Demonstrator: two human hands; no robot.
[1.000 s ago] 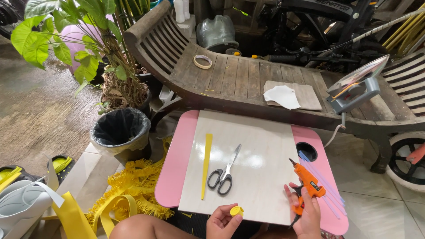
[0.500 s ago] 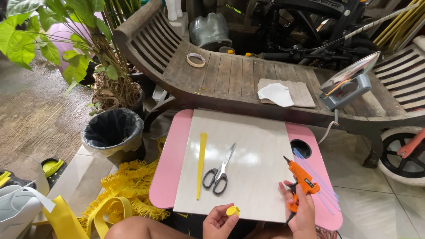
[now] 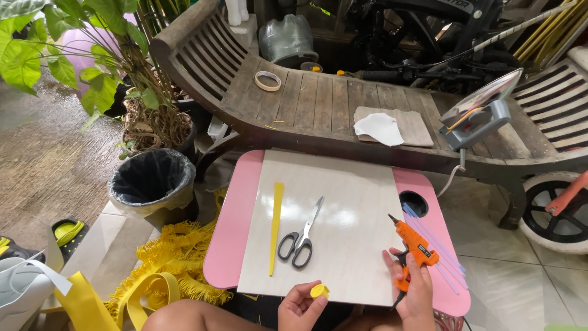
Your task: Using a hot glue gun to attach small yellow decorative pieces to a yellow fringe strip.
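Note:
My left hand (image 3: 299, 306) sits at the near edge of the small pink-rimmed table (image 3: 229, 227) and pinches a small rolled yellow piece (image 3: 319, 291). My right hand (image 3: 414, 293) grips an orange glue gun (image 3: 414, 245), its nozzle pointing up and left over the table's right side. Black-handled scissors (image 3: 300, 238) lie in the middle of the pale tabletop. A long thin yellow strip (image 3: 276, 225) lies to their left.
Clear glue sticks (image 3: 436, 245) lie by a round hole (image 3: 414, 203) in the table. A bin with a black liner (image 3: 152, 182), yellow fringe and ribbon (image 3: 164, 263) are on the left floor. A wooden lounger (image 3: 318, 104) behind holds a tape roll (image 3: 267, 80) and white cloth (image 3: 379, 129).
The view has shifted slightly. My right hand keeps hold of the glue gun at the table's right side, and my left hand still pinches the yellow piece.

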